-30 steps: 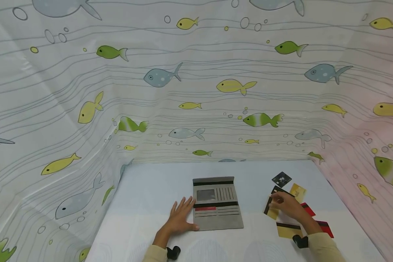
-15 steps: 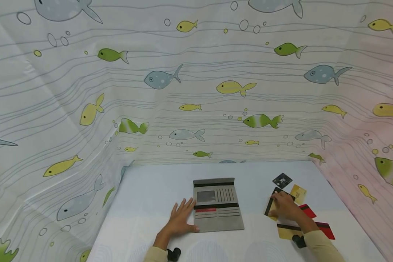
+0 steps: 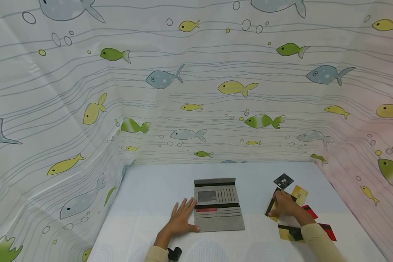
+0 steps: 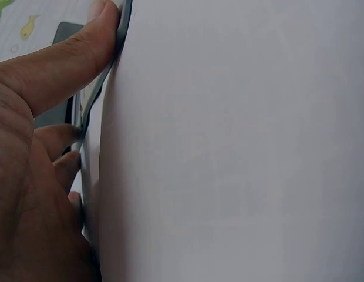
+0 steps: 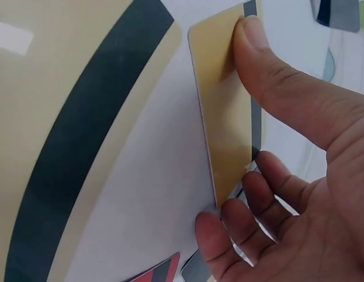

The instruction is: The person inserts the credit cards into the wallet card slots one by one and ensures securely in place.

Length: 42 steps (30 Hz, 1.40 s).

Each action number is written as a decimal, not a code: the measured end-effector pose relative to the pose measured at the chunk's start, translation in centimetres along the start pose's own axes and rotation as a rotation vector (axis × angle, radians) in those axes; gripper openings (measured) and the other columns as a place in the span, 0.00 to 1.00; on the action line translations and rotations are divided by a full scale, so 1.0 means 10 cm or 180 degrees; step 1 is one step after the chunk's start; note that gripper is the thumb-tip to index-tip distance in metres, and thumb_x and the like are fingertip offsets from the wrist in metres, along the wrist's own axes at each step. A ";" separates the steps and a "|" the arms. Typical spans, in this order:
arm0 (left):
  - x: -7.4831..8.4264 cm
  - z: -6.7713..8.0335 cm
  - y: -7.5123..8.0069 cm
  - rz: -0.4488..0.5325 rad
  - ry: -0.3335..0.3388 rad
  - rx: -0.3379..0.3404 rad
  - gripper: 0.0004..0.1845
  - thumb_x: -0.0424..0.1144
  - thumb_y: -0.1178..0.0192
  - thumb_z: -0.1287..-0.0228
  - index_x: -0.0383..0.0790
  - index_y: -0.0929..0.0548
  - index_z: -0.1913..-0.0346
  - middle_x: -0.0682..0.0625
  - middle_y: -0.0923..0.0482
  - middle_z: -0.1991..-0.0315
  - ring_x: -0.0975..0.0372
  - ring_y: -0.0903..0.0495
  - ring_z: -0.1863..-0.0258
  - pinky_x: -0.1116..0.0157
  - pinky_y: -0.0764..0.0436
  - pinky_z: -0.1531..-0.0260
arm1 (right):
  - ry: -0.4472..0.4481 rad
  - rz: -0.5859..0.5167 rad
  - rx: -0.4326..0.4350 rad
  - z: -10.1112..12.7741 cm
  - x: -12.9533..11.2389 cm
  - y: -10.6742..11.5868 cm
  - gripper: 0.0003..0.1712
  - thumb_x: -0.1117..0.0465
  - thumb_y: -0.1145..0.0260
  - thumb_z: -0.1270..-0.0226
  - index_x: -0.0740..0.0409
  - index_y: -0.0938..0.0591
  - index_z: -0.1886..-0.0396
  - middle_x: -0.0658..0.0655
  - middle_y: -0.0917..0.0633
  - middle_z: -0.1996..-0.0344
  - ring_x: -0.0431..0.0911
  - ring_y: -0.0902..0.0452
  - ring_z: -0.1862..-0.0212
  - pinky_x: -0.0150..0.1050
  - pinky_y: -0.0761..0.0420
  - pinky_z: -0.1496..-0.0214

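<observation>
A grey wallet [image 3: 219, 222] lies unfolded mid-table, with a window pocket, several card slots and a red strip. My left hand [image 3: 180, 220] rests along its left side, fingers spread, the thumb touching the lower left corner. In the left wrist view, that thumb [image 4: 82, 56] presses at the wallet's edge. Over to the right, my right hand [image 3: 285, 205] pinches a gold card [image 5: 223, 117] with a dark stripe. Its thumb lies across the striped side and the curled fingers meet the opposite end. The hand partly hides a black card [image 3: 293, 198] beneath it.
More cards lie around the right hand: a black VIP card [image 3: 283, 181], a yellow card [image 3: 300, 195], a red card [image 3: 310, 211], another red card [image 3: 328, 231] and a striped gold card [image 3: 285, 234]. Fish-printed sheets [image 3: 170, 105] enclose the white table [image 3: 150, 196].
My right hand has lowered onto the striped gold card, its wrist moving slightly forward and covering more of the nearer gold card. The left hand and wallet stay in place.
</observation>
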<state>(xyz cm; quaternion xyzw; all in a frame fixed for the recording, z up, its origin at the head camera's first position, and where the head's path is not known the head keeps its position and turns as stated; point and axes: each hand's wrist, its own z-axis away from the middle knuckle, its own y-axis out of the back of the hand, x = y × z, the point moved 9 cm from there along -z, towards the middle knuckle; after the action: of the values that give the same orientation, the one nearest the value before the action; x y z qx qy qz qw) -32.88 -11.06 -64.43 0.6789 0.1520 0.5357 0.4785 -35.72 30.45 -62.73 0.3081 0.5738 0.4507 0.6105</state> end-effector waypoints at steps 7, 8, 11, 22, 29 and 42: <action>0.01 0.00 0.01 0.0007 0.0018 -0.0014 0.58 0.58 0.24 0.52 0.40 0.42 0.22 0.41 0.49 0.20 0.39 0.55 0.21 0.33 0.64 0.27 | -0.0116 -0.0096 -0.0040 -0.05 0.06 -0.02 0.40 0.50 0.14 0.59 0.67 0.28 0.56 0.61 0.26 0.62 0.54 0.30 0.59 0.47 0.25 0.58; 0.01 0.01 0.01 0.0012 0.0024 -0.0019 0.58 0.58 0.24 0.52 0.40 0.42 0.22 0.40 0.50 0.20 0.39 0.55 0.21 0.33 0.64 0.27 | -0.0124 -0.0141 -0.0041 -0.05 0.06 -0.02 0.40 0.51 0.14 0.59 0.68 0.28 0.56 0.61 0.26 0.63 0.53 0.30 0.60 0.46 0.25 0.60; 0.03 0.01 0.03 0.0041 0.0015 -0.0005 0.58 0.57 0.24 0.53 0.39 0.42 0.22 0.40 0.49 0.20 0.38 0.55 0.21 0.33 0.63 0.28 | -0.0190 -0.0255 -0.0053 -0.08 0.08 -0.02 0.39 0.54 0.14 0.58 0.68 0.28 0.55 0.62 0.24 0.62 0.51 0.29 0.61 0.46 0.24 0.60; 0.02 0.02 0.02 0.0009 0.0010 0.0013 0.58 0.57 0.24 0.53 0.39 0.42 0.22 0.40 0.48 0.20 0.39 0.54 0.21 0.33 0.63 0.27 | 0.0033 -0.0259 0.0017 -0.01 -0.13 0.08 0.13 0.67 0.26 0.42 0.59 0.20 0.59 0.62 0.23 0.60 0.51 0.28 0.60 0.48 0.22 0.59; 0.03 0.02 0.01 0.0002 -0.0011 -0.0022 0.58 0.58 0.24 0.52 0.40 0.42 0.22 0.40 0.49 0.20 0.38 0.55 0.21 0.33 0.63 0.27 | 0.0444 -0.0281 0.0236 0.09 -0.30 0.23 0.08 0.74 0.36 0.37 0.58 0.17 0.64 0.56 0.17 0.64 0.46 0.24 0.62 0.44 0.22 0.61; 0.03 0.00 0.03 -0.0009 -0.0012 0.0012 0.58 0.58 0.24 0.52 0.40 0.42 0.22 0.41 0.48 0.20 0.39 0.54 0.21 0.33 0.62 0.27 | 0.0388 -0.0482 0.0071 0.13 -0.35 0.35 0.06 0.71 0.37 0.33 0.58 0.15 0.64 0.53 0.14 0.66 0.43 0.23 0.64 0.38 0.21 0.64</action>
<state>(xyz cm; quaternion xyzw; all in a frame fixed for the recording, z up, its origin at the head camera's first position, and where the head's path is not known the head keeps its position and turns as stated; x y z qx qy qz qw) -32.89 -11.01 -64.04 0.6806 0.1530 0.5335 0.4783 -34.93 28.90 -57.95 0.2426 0.6366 0.4148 0.6033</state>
